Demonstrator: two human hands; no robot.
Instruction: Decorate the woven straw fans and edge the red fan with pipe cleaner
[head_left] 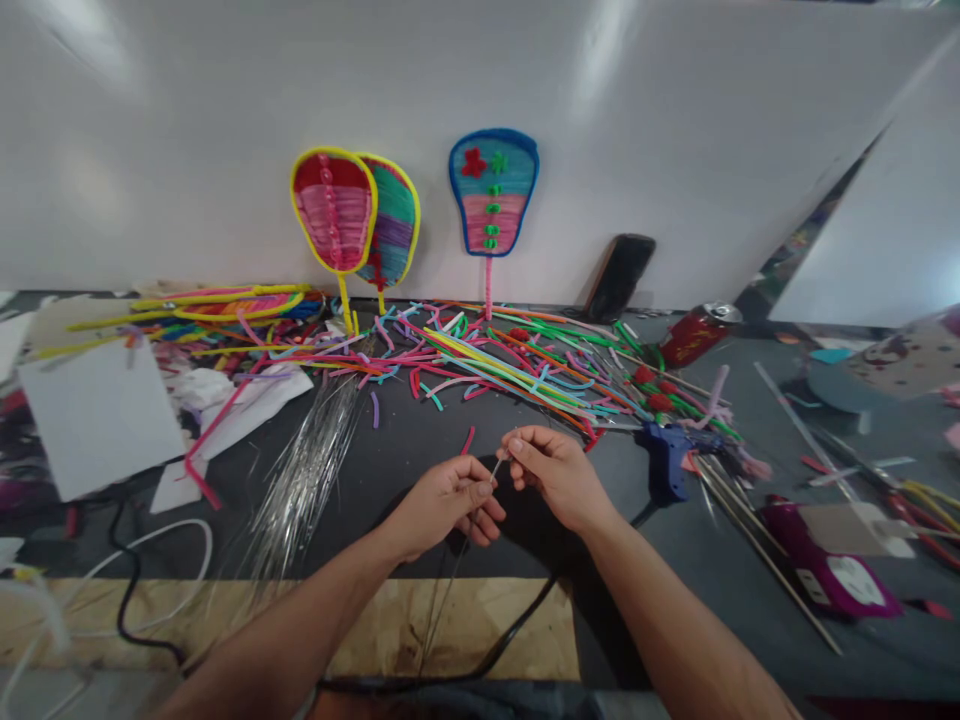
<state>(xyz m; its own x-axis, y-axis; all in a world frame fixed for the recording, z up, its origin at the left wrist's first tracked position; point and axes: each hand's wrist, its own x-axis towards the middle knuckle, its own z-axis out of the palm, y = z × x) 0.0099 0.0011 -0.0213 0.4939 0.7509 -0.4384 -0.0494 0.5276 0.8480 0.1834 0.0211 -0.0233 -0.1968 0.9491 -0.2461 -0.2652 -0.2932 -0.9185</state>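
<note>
My left hand [457,500] and my right hand [551,470] are close together above the dark tabletop, both closed in a pinch. Between their fingertips runs a thin silvery wire [496,467]. Thin strands trail below my left hand toward the table's front edge. A bundle of similar silvery wires [304,490] lies left of my hands. Just beyond the hands, cut pipe cleaners [502,370] in many colours are heaped along the back. Three fan-shaped pieces lean on the white wall: a blue-edged fan [493,190], a pink fan with yellow edging [334,210] and another partly behind it.
A blue glue gun [667,460] lies to the right, near thin sticks and a purple device [832,570]. Farther back are a red can [697,335] and a leaning phone [621,278]. White paper [101,415] and cables [124,560] occupy the left side.
</note>
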